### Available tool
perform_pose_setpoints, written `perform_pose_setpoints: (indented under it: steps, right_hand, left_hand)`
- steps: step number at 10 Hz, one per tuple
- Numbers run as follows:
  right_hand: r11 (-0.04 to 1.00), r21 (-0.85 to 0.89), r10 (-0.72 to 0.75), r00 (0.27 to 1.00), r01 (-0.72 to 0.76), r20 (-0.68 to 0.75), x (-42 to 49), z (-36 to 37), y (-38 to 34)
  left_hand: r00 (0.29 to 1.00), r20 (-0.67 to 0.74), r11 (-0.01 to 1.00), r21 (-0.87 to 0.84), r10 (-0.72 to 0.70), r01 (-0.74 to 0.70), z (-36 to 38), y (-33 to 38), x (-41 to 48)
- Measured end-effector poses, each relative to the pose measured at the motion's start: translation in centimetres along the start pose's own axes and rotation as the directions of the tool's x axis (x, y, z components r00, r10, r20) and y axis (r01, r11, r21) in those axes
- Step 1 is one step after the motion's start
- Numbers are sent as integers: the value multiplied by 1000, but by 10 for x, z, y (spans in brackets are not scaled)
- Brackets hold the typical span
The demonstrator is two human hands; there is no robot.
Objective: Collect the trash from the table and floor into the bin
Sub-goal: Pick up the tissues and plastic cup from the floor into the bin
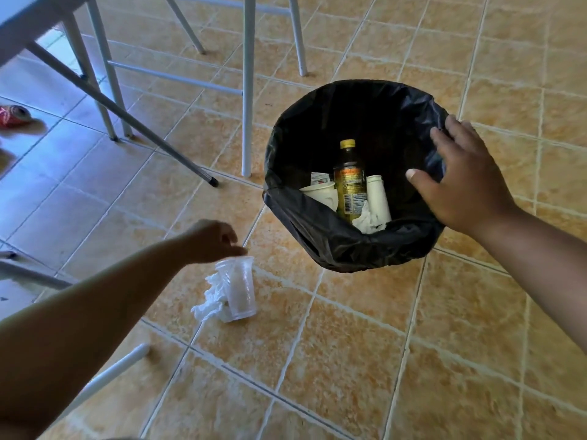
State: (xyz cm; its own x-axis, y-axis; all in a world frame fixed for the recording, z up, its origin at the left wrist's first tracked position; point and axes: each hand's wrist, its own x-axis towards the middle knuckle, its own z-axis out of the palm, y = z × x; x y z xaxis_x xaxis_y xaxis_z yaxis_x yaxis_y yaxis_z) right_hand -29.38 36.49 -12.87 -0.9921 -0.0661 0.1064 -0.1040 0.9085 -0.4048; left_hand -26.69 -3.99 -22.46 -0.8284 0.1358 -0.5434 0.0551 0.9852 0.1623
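Observation:
A bin lined with a black bag stands on the tiled floor. Inside it lie a tea bottle with a yellow cap, two white paper cups and a crumpled tissue. My right hand rests spread on the bin's right rim, fingers straight. My left hand pinches the rim of a clear plastic cup, which hangs upright just left of the bin. A crumpled white tissue shows beside and behind the cup; whether my hand holds it too is unclear.
White table and chair legs stand behind and to the left of the bin. A crushed red can lies on the floor at the far left. Another white leg crosses the lower left under my forearm.

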Motion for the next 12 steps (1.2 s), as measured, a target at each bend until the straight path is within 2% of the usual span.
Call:
perform_pose_setpoints:
  steps: [1,4,5,6,7,8,9,10,11,12]
  right_hand:
    - [1000,2,-1,1000,1,-5,0,-1,-1]
    - [1000,-4,4,1000,-4,-2,-1,-1,-1]
    - [1000,-4,2,1000,-2,0,-1,-1,-1]
    - [1000,-2,-1,1000,1,3,-1,0,0]
    - [1000,-2,1,1000,-1,6,-1,0,1]
    - [1000,3,-3,1000,3,-1,0,0,1]
    - [1000,4,-11,1000,11,-5,0,1,1]
    - [1000,0,-15,1000,15,-2,-1,1,2]
    - [1000,-4,-14,1000,14,-1,-1,1,3]
    - [1000,-2,-13,1000,13,-4,-1,1,2]
  left_hand:
    - [992,122,1000,0,-16,17,25,-13,-3]
    - [990,100,992,-78,102,-95,16,3,9]
    - [991,13,983,-135,130,-127,-26,2,10]
    - [940,-339,972,-214,20,-98,-76,2,6]
    - [660,-727,917,-371,-190,-145,-129,12,-8]
    - [412,-871,816,-433,-268,-383,-170,39,-28]
    - [409,-896,719,-399,-173,-569,-179,83,-41]
    - [551,-834,766,-336,27,-548,-159,126,-42]
    - [642,-728,842,-171,241,-511,-134,152,-35]
    - [663,-697,811,-203,275,-549,-123,155,-29]
